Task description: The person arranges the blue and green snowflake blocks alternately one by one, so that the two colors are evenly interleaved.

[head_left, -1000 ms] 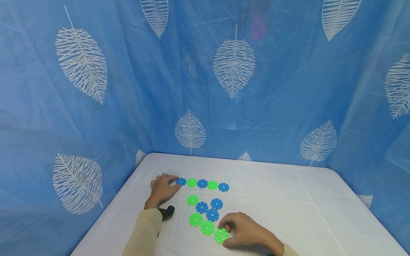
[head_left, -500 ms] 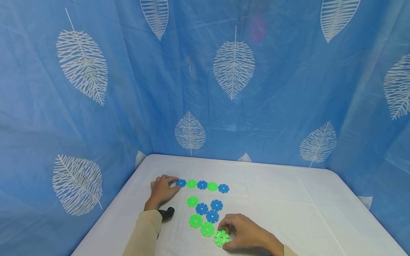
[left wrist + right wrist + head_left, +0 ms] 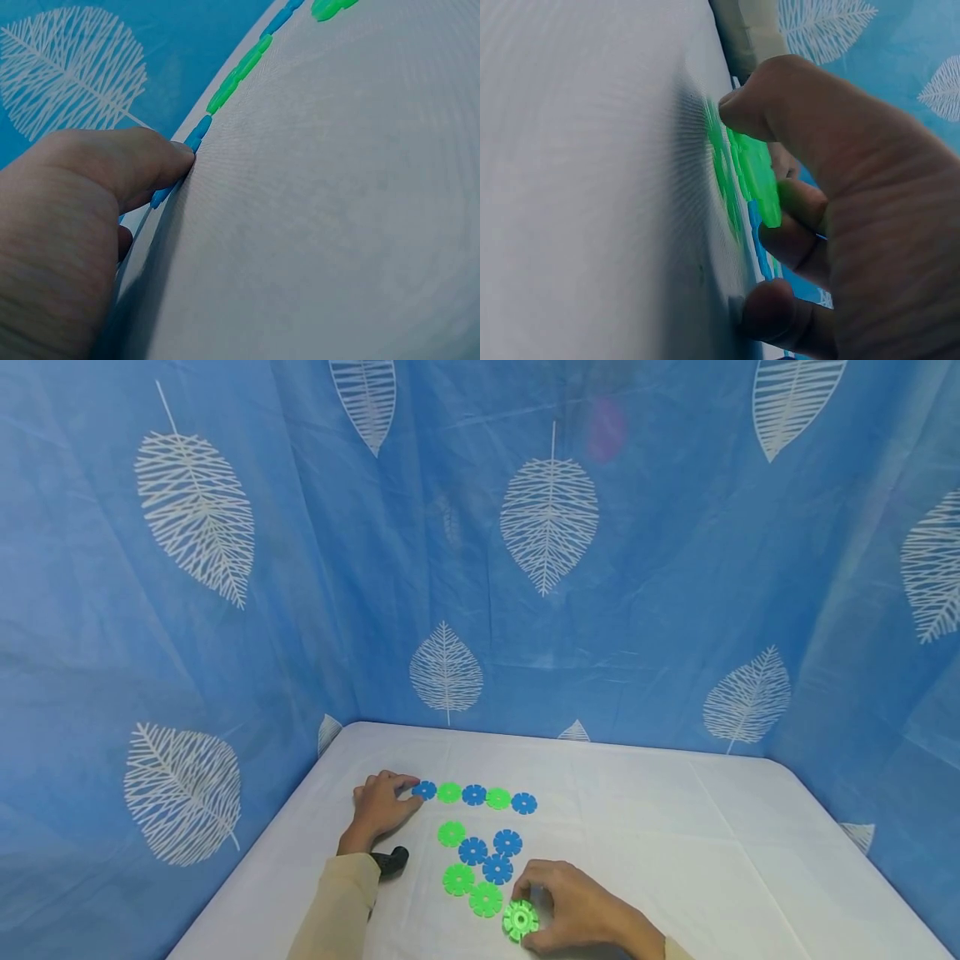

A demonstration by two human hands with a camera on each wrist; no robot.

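Left hand (image 3: 381,807) pinching a blue disc (image 3: 427,788), end of a row (image 3: 480,793); right hand (image 3: 567,907) gripping a green disc (image 3: 516,922), other discs (image 3: 480,900) nearby

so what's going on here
Someone is handling flat, round, notched discs, apparently plastic, on a white cloth-covered table. Their left hand pinches the blue notched disc at the left end of a five-disc row alternating blue and green. Their right hand holds a bright green notched disc. Three blue discs and three green discs lie between row and right hand.
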